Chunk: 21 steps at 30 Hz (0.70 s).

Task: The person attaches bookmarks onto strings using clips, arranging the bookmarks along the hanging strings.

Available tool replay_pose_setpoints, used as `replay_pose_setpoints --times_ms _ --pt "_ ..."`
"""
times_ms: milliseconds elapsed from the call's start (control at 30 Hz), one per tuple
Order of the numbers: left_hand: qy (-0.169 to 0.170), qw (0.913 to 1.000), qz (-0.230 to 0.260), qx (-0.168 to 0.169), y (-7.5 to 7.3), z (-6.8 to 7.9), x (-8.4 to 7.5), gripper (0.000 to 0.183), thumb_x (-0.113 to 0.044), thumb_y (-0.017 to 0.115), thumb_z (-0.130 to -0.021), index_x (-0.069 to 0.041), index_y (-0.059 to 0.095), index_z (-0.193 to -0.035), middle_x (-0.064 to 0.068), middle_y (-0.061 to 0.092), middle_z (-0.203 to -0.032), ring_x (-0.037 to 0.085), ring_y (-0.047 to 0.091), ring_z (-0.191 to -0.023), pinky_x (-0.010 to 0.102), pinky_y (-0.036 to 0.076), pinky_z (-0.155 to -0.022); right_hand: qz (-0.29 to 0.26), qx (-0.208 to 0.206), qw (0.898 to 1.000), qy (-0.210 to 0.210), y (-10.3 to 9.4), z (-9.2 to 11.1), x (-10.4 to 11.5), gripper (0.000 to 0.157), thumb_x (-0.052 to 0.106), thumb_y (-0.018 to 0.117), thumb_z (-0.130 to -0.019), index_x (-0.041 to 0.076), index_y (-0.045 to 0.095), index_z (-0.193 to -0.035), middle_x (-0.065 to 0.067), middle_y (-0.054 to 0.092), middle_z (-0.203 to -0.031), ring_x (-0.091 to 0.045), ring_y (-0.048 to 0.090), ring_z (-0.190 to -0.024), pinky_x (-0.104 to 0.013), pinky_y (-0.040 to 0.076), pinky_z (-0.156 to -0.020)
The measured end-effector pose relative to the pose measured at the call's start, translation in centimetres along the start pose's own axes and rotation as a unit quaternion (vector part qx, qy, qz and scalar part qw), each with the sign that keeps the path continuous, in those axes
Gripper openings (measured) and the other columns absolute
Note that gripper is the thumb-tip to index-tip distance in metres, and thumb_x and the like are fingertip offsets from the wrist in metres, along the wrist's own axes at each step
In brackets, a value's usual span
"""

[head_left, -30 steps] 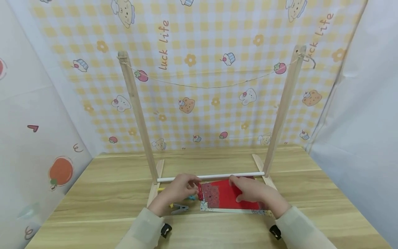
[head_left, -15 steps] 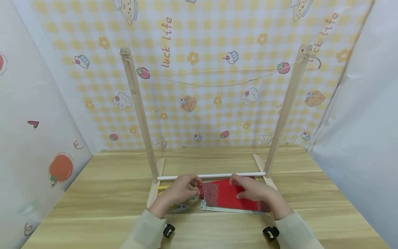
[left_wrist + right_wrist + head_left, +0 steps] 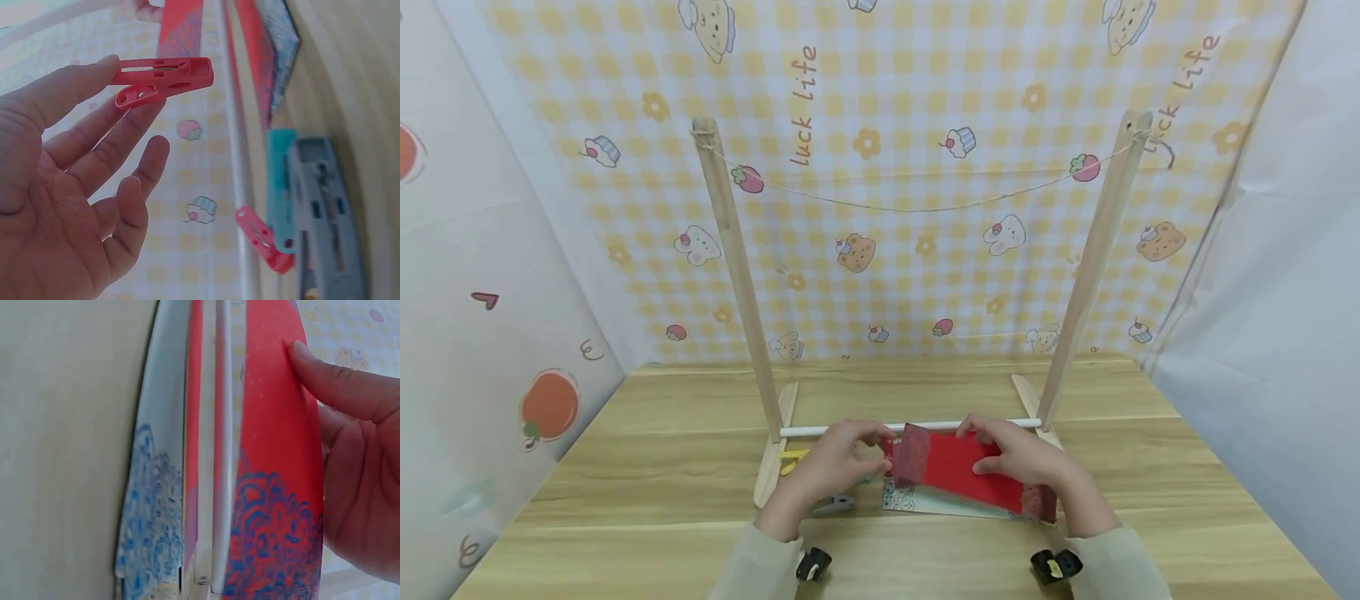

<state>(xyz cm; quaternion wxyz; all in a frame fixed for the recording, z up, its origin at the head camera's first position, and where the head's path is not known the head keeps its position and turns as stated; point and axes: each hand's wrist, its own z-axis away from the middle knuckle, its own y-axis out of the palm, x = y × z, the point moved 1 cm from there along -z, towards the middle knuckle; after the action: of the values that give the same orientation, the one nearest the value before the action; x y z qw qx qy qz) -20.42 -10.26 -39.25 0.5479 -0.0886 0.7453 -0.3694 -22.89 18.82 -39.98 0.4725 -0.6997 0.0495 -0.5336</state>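
My left hand (image 3: 838,458) pinches a red clothespin (image 3: 201,70) between thumb and fingertips, beside the left end of a red card (image 3: 951,462). That card has darker patterned ends; in the right wrist view the pattern is blue lacework. My right hand (image 3: 1022,454) holds the card by its far long edge, thumb on the near face, and tilts it up off the pile. Beneath lies a white card (image 3: 943,502) with blue-patterned ends. Near my left hand lie a grey clothespin (image 3: 315,187), a teal clothespin (image 3: 280,169), another red clothespin (image 3: 269,247) and yellow clothespins (image 3: 793,462).
Two wooden posts, left (image 3: 733,275) and right (image 3: 1090,267), stand on feet on the wooden table (image 3: 647,492). A slack string (image 3: 917,210) hangs between their tops. A white rod (image 3: 805,432) joins them low down, just behind the hands. A checked cloth (image 3: 910,292) hangs behind.
The red card has come up off the white card and tilted, held in my right hand. My left hand has shifted slightly right, still pinching the red clothespin.
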Motion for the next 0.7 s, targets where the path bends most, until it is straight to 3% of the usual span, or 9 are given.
replay_pose_setpoints --times_ms 233,467,700 --pt "-0.006 0.9998 0.001 -0.018 -0.5 0.5 -1.3 0.031 -0.014 0.073 -0.089 -0.006 0.069 -0.119 0.004 0.072 -0.11 0.027 0.063 -0.11 0.053 0.052 -0.094 -0.02 -0.01 1.0 -0.001 -0.8 0.2 0.6 0.034 0.007 0.068 -0.092 0.013 0.054 -0.122 -0.007 0.07 -0.109 -0.018 0.064 -0.092 -0.028 0.052 -0.077" --pt "-0.008 0.9996 -0.007 -0.024 -0.8 0.8 -2.0 0.035 -0.014 0.071 -0.092 -0.007 0.067 -0.126 0.009 0.069 -0.122 0.028 0.063 -0.117 0.052 0.051 -0.1 -0.04 -0.022 0.999 -0.011 -1.7 1.0 0.7 0.036 0.005 0.067 -0.092 0.009 0.053 -0.125 -0.008 0.07 -0.103 -0.014 0.064 -0.085 -0.025 0.053 -0.072" --pt "0.013 0.9987 -0.022 -0.045 -0.8 0.9 -2.7 0.036 -0.014 0.072 -0.09 -0.007 0.067 -0.125 0.007 0.068 -0.119 0.025 0.061 -0.113 0.048 0.053 -0.097 -0.059 -0.034 0.998 -0.012 -2.6 1.4 0.5 0.039 0.005 0.066 -0.093 0.005 0.05 -0.128 -0.012 0.07 -0.104 -0.013 0.066 -0.085 -0.026 0.056 -0.071"
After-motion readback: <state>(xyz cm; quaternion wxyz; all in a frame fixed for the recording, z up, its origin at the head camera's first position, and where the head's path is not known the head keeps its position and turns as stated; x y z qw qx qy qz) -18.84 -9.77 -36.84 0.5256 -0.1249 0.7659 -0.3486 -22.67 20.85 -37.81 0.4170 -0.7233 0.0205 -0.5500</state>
